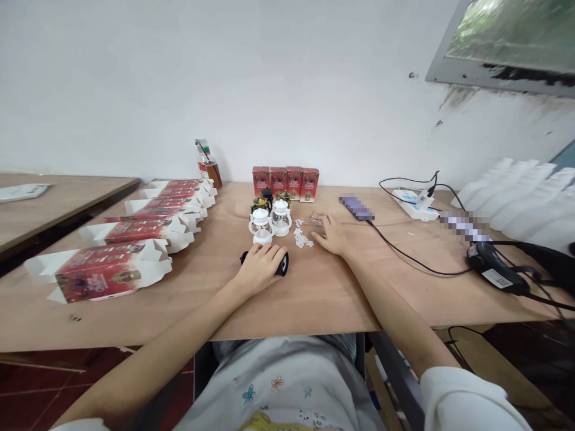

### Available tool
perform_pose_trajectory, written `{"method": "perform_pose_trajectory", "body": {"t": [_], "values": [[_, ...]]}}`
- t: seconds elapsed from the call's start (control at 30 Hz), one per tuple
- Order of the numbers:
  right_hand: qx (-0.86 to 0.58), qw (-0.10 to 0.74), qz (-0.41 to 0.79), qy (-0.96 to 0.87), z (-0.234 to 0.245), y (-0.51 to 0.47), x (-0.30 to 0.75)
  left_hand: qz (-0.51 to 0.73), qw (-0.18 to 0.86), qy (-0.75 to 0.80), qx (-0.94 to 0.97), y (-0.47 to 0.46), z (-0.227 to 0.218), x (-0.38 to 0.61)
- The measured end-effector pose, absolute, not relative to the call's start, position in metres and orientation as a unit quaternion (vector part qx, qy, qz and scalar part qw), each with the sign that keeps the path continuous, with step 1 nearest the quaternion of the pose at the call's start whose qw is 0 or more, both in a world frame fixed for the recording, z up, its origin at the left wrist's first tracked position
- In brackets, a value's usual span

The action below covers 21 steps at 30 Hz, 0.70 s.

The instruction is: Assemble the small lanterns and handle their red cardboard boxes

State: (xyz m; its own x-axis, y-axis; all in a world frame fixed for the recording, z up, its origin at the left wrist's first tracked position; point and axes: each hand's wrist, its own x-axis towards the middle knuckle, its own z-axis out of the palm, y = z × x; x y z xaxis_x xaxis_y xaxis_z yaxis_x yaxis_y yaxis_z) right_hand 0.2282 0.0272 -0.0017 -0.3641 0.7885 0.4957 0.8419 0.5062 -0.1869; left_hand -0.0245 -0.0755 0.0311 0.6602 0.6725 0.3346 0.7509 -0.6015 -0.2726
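Note:
My left hand (262, 267) is wrapped over a small black lantern (283, 264) that lies on its side on the table. Its base faces right, and my fingers cover most of its body. My right hand (333, 236) rests beside a little heap of thin metal wire pieces (315, 220), fingertips touching its edge, thumb spread apart from the fingers. Small white tags (300, 237) lie scattered left of that hand. Two white lanterns, a nearer one (261, 227) and a farther one (281, 218), stand upright between the hands, with a bronze-coloured lantern (260, 206) and others behind.
Several small red boxes (278, 181) stand near the wall. Open red cartons (103, 272) lie in a row at left, a bottle (209, 167) behind them. A phone (356, 208) with a cable, a power strip (414, 205) and stacked white items (530, 197) occupy the right.

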Motion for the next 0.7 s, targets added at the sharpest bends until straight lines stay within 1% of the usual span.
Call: {"method": "perform_pose_trajectory", "body": {"t": [0.13, 0.27, 0.43, 0.6, 0.7], "values": [[-0.506, 0.213, -0.045, -0.835, -0.003, 0.027, 0.226, -0.101, 0.197, -0.402, -0.889, -0.075, 0.031, -0.025], [-0.530, 0.167, -0.003, -0.831, -0.009, 0.033, 0.224, -0.106, 0.203, -0.399, -0.888, -0.076, 0.031, -0.024], [-0.536, 0.161, 0.020, -0.829, -0.012, 0.041, 0.225, -0.111, 0.201, -0.405, -0.885, -0.076, 0.032, -0.023], [-0.549, 0.166, -0.016, -0.819, -0.012, 0.047, 0.224, -0.105, 0.210, -0.402, -0.885, -0.077, 0.031, -0.021], [-0.551, 0.179, -0.045, -0.814, -0.010, 0.050, 0.222, -0.109, 0.253, -0.385, -0.881, -0.080, 0.026, -0.016]]}}
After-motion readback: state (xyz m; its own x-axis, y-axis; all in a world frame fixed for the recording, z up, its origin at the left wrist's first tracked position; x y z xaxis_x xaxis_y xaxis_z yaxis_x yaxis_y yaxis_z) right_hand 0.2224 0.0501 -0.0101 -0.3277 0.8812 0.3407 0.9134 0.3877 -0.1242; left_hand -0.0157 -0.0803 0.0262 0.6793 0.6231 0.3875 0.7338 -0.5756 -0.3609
